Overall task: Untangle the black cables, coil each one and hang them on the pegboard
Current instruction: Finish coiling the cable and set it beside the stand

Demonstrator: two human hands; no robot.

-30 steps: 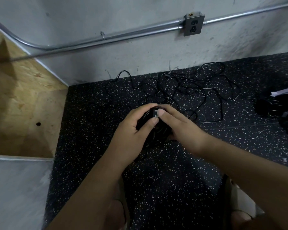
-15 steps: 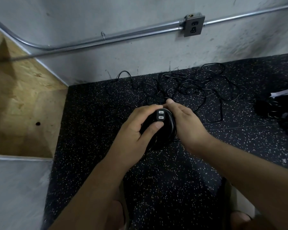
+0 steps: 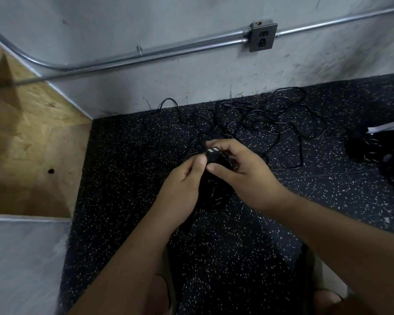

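Over the speckled floor, the left hand and right hand both pinch the plug end of a coiled black cable, probably to secure the coil, while the tangled cables lie beyond, near the wall.

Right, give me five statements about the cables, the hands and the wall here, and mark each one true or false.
1. The left hand and the right hand both grip the coiled black cable. True.
2. The grey metal wall outlet has a plug in it. False: nothing is plugged into it.
3. A tangle of loose black cables lies on the speckled black floor beyond the hands. True.
4. The chipboard panel stands on the right. False: it is on the left.
5. The coiled cable hangs on a pegboard. False: no pegboard is in view, and the hands hold the coil.
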